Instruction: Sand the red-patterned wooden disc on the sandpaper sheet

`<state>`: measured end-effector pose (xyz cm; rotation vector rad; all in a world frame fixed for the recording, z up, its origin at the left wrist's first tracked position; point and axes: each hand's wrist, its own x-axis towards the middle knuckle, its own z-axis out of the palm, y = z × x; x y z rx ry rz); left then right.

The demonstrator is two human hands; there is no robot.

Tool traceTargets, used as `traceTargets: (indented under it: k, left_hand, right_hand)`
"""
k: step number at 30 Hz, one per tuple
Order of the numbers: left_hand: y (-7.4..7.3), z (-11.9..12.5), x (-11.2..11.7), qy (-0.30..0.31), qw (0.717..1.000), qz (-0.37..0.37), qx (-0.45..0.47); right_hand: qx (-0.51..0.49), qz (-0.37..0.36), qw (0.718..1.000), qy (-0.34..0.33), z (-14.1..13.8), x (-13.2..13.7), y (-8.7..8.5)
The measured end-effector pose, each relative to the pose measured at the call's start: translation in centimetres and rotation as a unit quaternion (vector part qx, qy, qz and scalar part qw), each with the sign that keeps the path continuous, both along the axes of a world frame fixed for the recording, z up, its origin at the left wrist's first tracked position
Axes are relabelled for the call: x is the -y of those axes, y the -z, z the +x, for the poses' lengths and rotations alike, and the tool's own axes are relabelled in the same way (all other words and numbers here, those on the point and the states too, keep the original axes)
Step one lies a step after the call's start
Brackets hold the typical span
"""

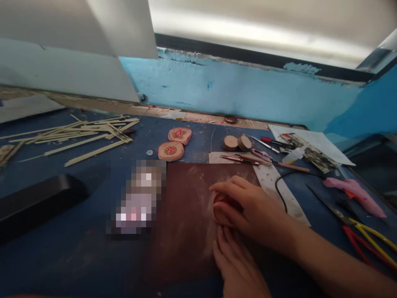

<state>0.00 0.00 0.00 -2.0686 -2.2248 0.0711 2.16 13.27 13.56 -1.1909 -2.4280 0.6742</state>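
The dark blue tabletop [77, 265] is the largest work surface, bordered at the back by a light blue painted wall [217, 87]. On it lies a reddish-brown rectangular sheet [186, 198] with pale, dusty streaks. To its left are a heap of thin, pale wooden sticks [93, 132] and a long black block-like object [40, 203], purpose not determinable.

2 hands are at the sheet. The right hand [252, 205] grasps a red-edged round wooden disc [221, 213], fingers over the far side and thumb on the near side. The left hand [243, 265] grips nothing visible; it appears to lie flat on the sheet, fingers extended, just below the disc. Whether its fingertips touch the disc cannot be determined.

At the right edge lies 1 pair of long-bladed metal shears with red and yellow handles [344, 219], unused. Beyond the sheet, 2 pale wooden slices, 1 with a red star [180, 134] and 1 with a red floral motif [171, 151], sit side by side; 2 plain brown wooden rounds [231, 142] stand farther right. The smallest item noted is a white round cap [149, 152].

Assessment: the step in hand appears to be rubbing the disc's underside smooth against a probably abrasive sheet. The next move calls for level, even pressure, the sheet steadied and the left fingertips clear of the stroke.
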Motion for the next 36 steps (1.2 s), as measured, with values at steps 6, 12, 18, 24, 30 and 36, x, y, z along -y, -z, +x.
traceTargets:
  k: [6,12,18,24,30,36]
  left_hand:
    - [-0.1,0.0,0.0,-0.011,0.999,0.036,-0.005]
    - [-0.3,-0.2,-0.2,-0.018,0.999,0.042,-0.011]
    - [-0.6,0.0,-0.2,-0.001,0.999,0.035,-0.023]
    - [-0.7,0.0,-0.2,-0.009,0.998,0.038,-0.042]
    - [-1.7,-0.2,-0.1,-0.015,0.997,0.073,-0.033]
    - [-1.3,-0.1,-0.1,0.002,1.0,0.023,-0.021]
  right_hand:
    - [-0.001,-0.002,0.999,0.043,1.5,-1.4,0.8]
    - [0.022,0.091,0.991,0.092,1.9,-1.6,0.6]
    - [0.008,0.036,0.999,0.01,0.9,-1.3,0.7]
    - [0.018,0.094,0.989,0.111,1.8,-2.2,0.9]
    - [0.03,0.064,0.996,0.048,1.3,-1.9,0.7]
    - [0.037,0.105,0.987,0.114,1.7,-1.8,0.6]
